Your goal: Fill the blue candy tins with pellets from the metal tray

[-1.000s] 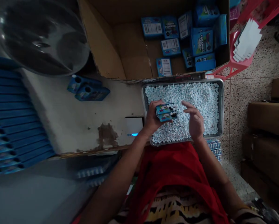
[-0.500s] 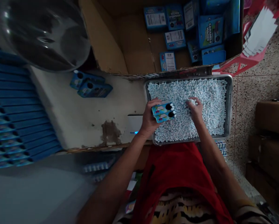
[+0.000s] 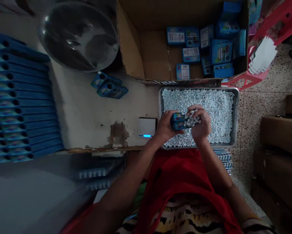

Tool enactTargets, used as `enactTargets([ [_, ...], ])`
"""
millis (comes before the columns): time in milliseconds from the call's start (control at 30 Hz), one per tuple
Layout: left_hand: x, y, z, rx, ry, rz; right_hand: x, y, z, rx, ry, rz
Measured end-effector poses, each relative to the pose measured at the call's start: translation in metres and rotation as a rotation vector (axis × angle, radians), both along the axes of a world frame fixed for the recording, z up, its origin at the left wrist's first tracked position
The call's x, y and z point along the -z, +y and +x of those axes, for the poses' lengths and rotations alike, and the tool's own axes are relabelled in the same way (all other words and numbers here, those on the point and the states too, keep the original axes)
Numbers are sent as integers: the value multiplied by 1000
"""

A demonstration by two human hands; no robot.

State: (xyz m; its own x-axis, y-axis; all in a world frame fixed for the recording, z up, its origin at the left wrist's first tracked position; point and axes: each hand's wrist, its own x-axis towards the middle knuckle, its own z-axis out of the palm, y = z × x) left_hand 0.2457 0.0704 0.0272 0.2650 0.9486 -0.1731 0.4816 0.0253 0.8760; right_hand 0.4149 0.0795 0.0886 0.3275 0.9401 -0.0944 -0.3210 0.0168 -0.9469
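Observation:
My left hand [image 3: 165,127] grips a pair of small blue candy boxes [image 3: 177,121] over a metal tray [image 3: 235,117] filled with small white-blue candies [image 3: 216,107]. My right hand [image 3: 201,125] is cupped around a handful of those candies and presses them against the open ends of the boxes. Both hands meet above the tray's near-left part.
A big cardboard carton [image 3: 146,48] with several blue boxes [image 3: 220,50] stands behind the tray. Two loose blue boxes [image 3: 109,87] lie on the worn tabletop, a small scale [image 3: 147,127] beside the tray. Stacked blue boxes [image 3: 19,104] fill the left; a round bowl [image 3: 79,35] sits at the back.
My right hand scooped candies from the tray and brought them to the boxes in my left hand. The camera view shifted left.

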Motion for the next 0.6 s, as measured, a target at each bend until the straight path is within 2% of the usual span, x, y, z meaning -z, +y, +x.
enactTargets([
  [100, -1, -2, -1, 32, -9, -38, 7, 5, -2, 16, -24, 84],
  [167, 4, -4, -3, 33, -41, -36, 6, 3, -3, -1, -59, 120],
  [333, 37, 5, -10, -63, -281, 39, -3, -19, 4, -218, -157, 103],
  [400, 50, 13, -7, -52, -396, 33, 1, -29, 20, -217, -256, 96],
  [467, 58, 21, -2, -36, -490, 22, 14, -41, 47, -122, -429, 12],
  [533, 62, 26, 4, -15, -563, 5, 37, -57, 75, -49, -682, -141],
  [600, 62, 27, 9, 31, -596, -14, 65, -75, 93, -91, -973, -265],
])
